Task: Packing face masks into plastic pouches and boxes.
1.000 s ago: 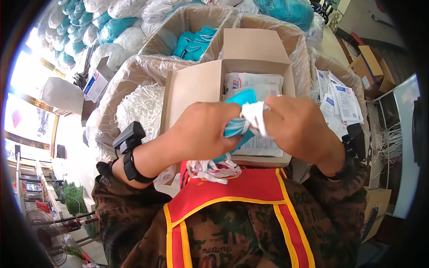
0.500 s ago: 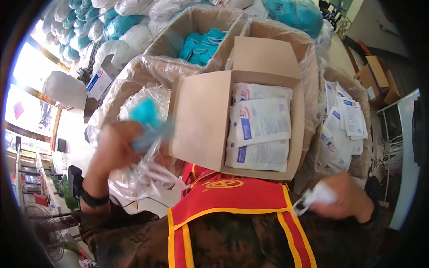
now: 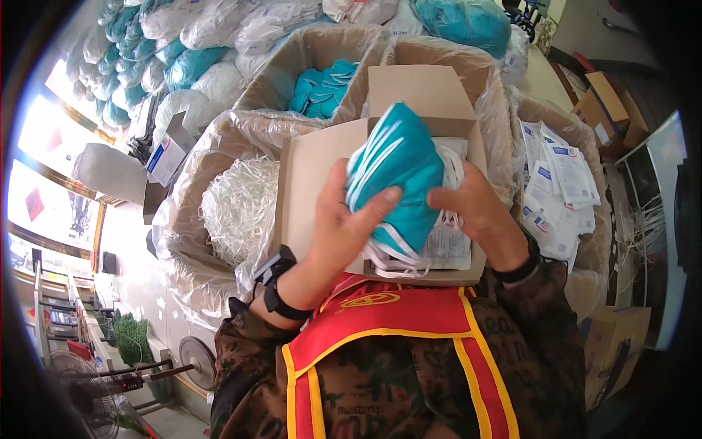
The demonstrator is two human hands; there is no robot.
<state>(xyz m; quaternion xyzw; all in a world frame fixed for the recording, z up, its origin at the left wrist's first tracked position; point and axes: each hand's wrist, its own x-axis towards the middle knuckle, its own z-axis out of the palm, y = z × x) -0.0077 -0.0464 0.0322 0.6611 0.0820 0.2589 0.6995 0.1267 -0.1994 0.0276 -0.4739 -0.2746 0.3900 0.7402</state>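
A: Head view, item one?
B: Stack of teal masks (image 3: 395, 175) with white straps, gripped between both hands, held above the open cardboard box (image 3: 314, 183).
A: Hands?
B: Left hand (image 3: 344, 234) clasps the stack's lower left edge, thumb on its front; right hand (image 3: 475, 212) pinches the right edge.
A: Under them?
B: White sealed packets (image 3: 450, 245) inside the box.
A: Surroundings?
B: Bag of white straps (image 3: 238, 208) left of the left hand; bin of teal masks (image 3: 322, 88) beyond; loose packets (image 3: 563, 183) right of the right hand.

Teal masks (image 3: 395, 175) between both hands, above box (image 3: 322, 168)
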